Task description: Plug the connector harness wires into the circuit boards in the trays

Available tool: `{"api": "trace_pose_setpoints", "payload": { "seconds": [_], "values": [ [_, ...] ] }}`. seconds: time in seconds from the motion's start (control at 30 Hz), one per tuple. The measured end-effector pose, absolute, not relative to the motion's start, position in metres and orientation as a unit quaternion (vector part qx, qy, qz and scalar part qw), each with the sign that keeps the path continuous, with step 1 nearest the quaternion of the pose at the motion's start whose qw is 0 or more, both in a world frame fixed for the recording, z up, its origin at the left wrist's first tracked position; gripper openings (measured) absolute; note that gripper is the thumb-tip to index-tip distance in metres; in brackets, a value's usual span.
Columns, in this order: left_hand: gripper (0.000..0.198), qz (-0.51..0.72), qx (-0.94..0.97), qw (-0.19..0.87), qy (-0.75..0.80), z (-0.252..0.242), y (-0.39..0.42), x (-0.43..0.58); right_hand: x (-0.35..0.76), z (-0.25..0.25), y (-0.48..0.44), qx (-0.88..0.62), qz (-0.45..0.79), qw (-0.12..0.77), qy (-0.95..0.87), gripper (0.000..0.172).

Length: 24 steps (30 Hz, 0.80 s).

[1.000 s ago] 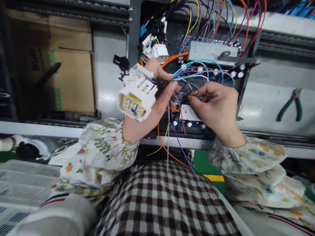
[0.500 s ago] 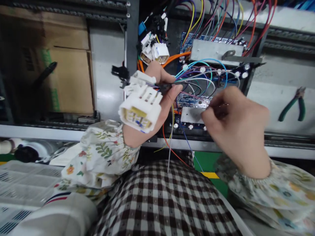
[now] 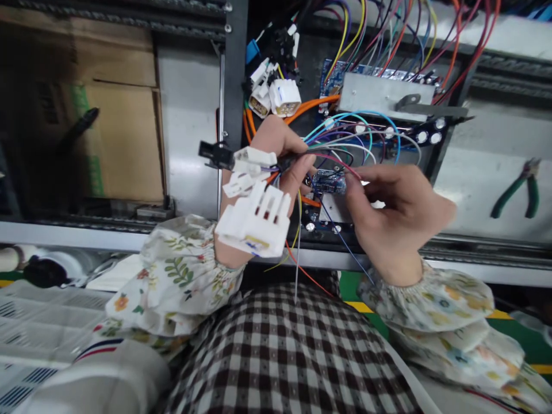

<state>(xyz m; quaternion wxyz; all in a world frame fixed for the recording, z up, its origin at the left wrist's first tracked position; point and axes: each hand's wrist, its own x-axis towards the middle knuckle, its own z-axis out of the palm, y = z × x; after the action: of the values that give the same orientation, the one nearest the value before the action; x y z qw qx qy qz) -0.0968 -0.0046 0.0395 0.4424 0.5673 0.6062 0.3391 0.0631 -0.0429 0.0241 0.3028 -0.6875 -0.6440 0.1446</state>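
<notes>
l hand [image 3: 269, 167] grips white connector [image 3: 254, 221]; r hand [image 3: 399, 221] pinches red wire [image 3: 340, 164] by pcb [image 3: 328, 181]

Left hand [image 3: 276, 150] holding white connector [image 3: 254, 221], right hand [image 3: 399, 221] near circuit board [image 3: 328, 181]

Brown cardboard [image 3: 121, 132] stands behind a pale grey metal panel [image 3: 187, 115], with a dark steel upright [image 3: 235, 75] beside it and a long light-grey rail [image 3: 86, 238] running across below. Further down, the green floor [image 3: 517, 339] shows, marked by a yellow stripe [image 3: 356, 306].
</notes>
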Motion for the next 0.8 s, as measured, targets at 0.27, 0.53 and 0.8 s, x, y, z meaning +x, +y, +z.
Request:
{"api": "trace_pose_setpoints", "payload": {
  "seconds": [0.27,0.53,0.8],
  "values": [
    [0.010,0.390,0.578,0.464,0.545,0.040,-0.009,-0.100,0.064,0.020,-0.040,-0.651,0.115,0.237,-0.712,0.011],
    [0.014,0.439,0.553,0.509,0.492,0.027,-0.020,-0.102,0.065,0.014,-0.041,-0.635,0.091,0.252,-0.725,0.011],
    [0.011,0.422,0.585,0.473,0.506,0.020,-0.015,-0.103,0.066,0.022,-0.035,-0.642,0.156,0.214,-0.719,0.006]
  ]
}}
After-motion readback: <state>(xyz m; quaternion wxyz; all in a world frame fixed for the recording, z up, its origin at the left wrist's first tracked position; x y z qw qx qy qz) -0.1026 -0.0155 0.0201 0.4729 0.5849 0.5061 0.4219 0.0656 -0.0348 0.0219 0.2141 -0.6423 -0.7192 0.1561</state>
